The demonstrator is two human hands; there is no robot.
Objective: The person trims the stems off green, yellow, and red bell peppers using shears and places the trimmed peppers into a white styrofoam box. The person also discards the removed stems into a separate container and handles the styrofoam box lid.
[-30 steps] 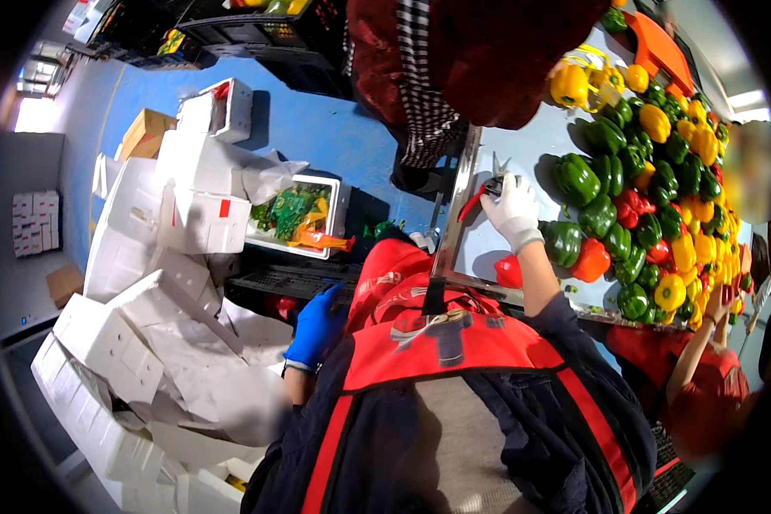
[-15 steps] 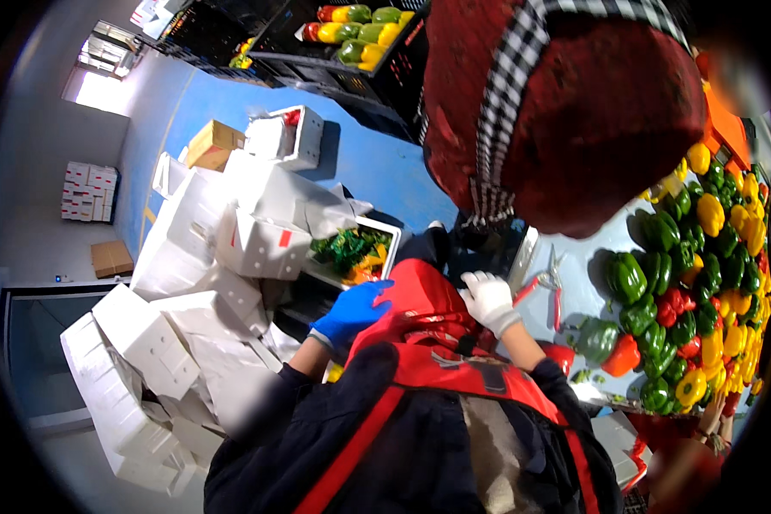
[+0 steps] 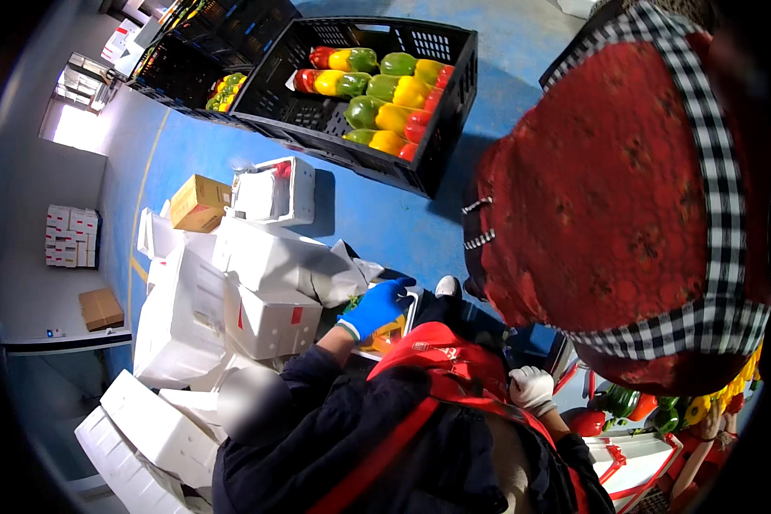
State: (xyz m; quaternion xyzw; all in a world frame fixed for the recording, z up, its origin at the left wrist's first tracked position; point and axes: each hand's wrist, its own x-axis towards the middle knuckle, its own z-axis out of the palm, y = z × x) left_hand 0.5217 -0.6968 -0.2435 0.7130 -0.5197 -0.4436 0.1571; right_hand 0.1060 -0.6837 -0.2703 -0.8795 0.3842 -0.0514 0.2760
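My left hand [image 3: 377, 308], in a blue glove, reaches forward with its fingers stretched out and nothing visible in them. It is above a white foam box [image 3: 409, 310] with green scraps and orange-yellow pieces in it, and hides much of that box. My right hand [image 3: 532, 391], in a white glove, is beside my red apron [image 3: 433, 351], near the table's edge. Its fingers are loosely bent and apart, with nothing seen in them. A red pepper [image 3: 586, 421] lies close to its right. Green peppers [image 3: 621, 401] lie farther along the table.
A co-worker in a dark red patterned garment [image 3: 617, 197] blocks most of the table. A black crate [image 3: 441, 163] with rows of tricolour peppers stands on the blue floor. White foam boxes [image 3: 270, 321] are heaped at left. Another person's hands [image 3: 713, 424] show at lower right.
My view has turned, bringing the whole pepper crate into sight. My left hand has moved from my apron to above the foam box. The co-worker now covers more of the table.
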